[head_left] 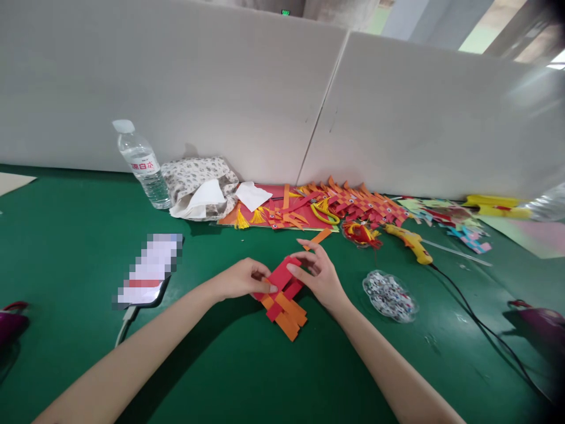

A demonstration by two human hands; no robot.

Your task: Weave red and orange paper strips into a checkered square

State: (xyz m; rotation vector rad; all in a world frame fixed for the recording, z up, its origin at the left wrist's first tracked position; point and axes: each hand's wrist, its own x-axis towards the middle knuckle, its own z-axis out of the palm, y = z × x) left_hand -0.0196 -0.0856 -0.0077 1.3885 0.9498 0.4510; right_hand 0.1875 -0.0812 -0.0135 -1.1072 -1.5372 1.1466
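1. A red-and-orange woven paper piece [290,281] is sitting between both hands, well short of the tabletop's [247,377] far edge.
2. The left hand [251,278] is pinching its left side between thumb and fingers.
3. The right hand [320,274] is holding its upper right side, thumb pressing, forefinger lifting clear.
4. Near me, rightward, a dish of small eyes [389,296] is lying.
5. A glue gun [410,242] is resting toward the far edge.
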